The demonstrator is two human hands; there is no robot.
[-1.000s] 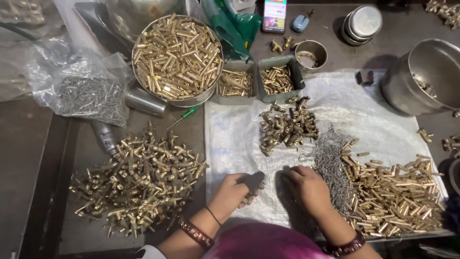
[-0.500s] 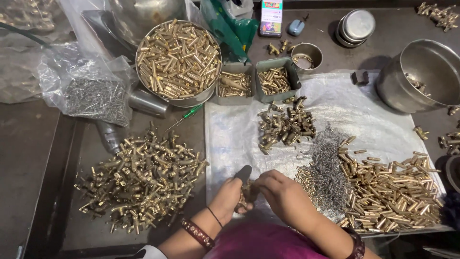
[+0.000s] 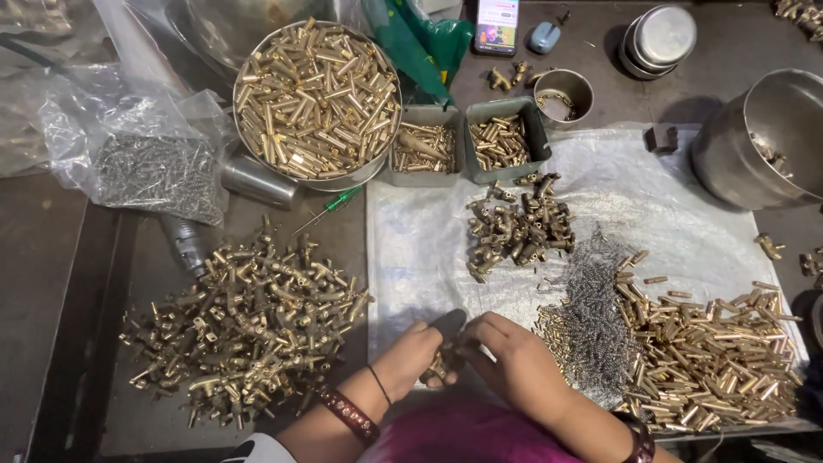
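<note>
My left hand [image 3: 410, 362] and my right hand [image 3: 513, 362] meet at the near edge of a white plastic sheet [image 3: 429, 249]. Between their fingers is a small brass fitting [image 3: 439, 367], with a dark tool tip [image 3: 449, 323] sticking up just above it. Right of my right hand lie a heap of small steel springs [image 3: 591, 309] and a spread of brass tubes [image 3: 720, 351]. A small pile of brass fittings [image 3: 519, 227] sits on the sheet beyond my hands. A large heap of assembled brass fittings [image 3: 244, 321] lies left of my left hand.
A round metal tub of brass tubes [image 3: 317, 99] stands at the back, with two grey trays [image 3: 501, 137] of small parts beside it. A bag of springs [image 3: 154, 171] lies at the left. A steel bowl [image 3: 767, 137], a small cup [image 3: 563, 93] and a phone [image 3: 497, 15] lie further back.
My right hand has come left from the springs and tubes to join my left hand. Both hands now close around a small brass fitting near the dark tool.
</note>
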